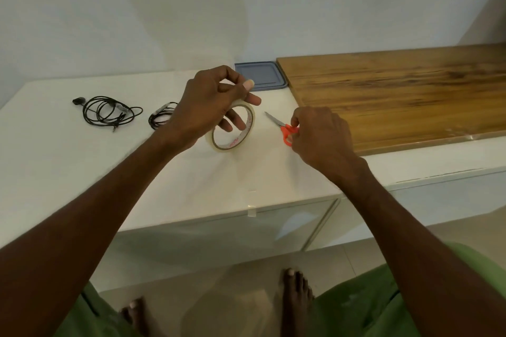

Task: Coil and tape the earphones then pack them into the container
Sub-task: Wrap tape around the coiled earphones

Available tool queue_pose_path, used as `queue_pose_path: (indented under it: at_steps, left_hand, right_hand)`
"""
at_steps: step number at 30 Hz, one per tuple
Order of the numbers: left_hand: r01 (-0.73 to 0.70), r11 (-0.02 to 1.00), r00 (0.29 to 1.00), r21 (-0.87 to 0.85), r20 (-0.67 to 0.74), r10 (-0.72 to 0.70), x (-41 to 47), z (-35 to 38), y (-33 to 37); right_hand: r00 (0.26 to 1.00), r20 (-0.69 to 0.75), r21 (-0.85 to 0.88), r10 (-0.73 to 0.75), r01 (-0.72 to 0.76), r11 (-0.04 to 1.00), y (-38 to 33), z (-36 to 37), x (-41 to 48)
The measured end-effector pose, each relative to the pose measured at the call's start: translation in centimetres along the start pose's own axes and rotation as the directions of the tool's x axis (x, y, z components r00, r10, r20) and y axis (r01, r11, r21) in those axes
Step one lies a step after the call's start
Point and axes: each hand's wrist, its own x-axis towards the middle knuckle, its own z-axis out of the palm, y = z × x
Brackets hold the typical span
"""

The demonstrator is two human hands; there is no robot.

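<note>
the right grip (320,137) is curled on scissors (287,128), the left grip (208,101) on tape (235,142); limp, light earphones (109,111) are best taken mid-coil.

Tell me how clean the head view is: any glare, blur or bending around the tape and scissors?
Head view: soft, even light, faint shadows under the tape roll and scissors, both fairly sharp. Head view: wide-angle curves the white counter; a sheen sits on the wooden board at its near right edge.
</note>
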Motion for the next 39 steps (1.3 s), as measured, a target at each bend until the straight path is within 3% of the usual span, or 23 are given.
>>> queue_pose_path:
  at_steps: [7, 10, 17, 24, 31, 39]
  left_hand:
    - [-0.104, 0.988, 0.993, 0.117, -0.048, 0.11, -0.1, 0.3, -0.4]
    - [-0.129, 0.983, 0.989, 0.126, -0.053, 0.137, -0.1, 0.2, -0.7]
    - [-0.113, 0.976, 0.993, 0.186, -0.023, 0.119, 0.0, 0.1, -0.6]
    - [-0.118, 0.978, 0.993, 0.17, 0.014, 0.117, -0.4, -0.2, -0.4]
    - [-0.123, 0.978, 0.992, 0.168, -0.011, 0.126, -0.4, -0.1, -0.4]
    - [-0.091, 0.98, 0.995, 0.179, -0.03, 0.098, -0.6, 0.0, -0.1]
  right_hand:
    - [0.996, 0.071, -0.089, -0.048, 0.054, 0.995, -0.6, -0.3, -0.6]
    - [0.993, 0.109, -0.045, -0.037, 0.042, 0.998, -0.8, -0.4, -0.4]
    - [0.99, 0.137, -0.09, -0.023, 0.036, 0.995, -0.6, -1.0, 0.3]
    - [0.979, 0.2, -0.004, -0.033, 0.035, 0.999, -1.0, -0.9, 0.5]
    - [0.959, 0.271, -0.031, -0.088, 0.1, 0.994, -0.9, -1.2, 0.1]
    - [0.96, 0.112, -0.253, -0.255, 0.276, 0.927, -1.6, -0.6, -1.3]
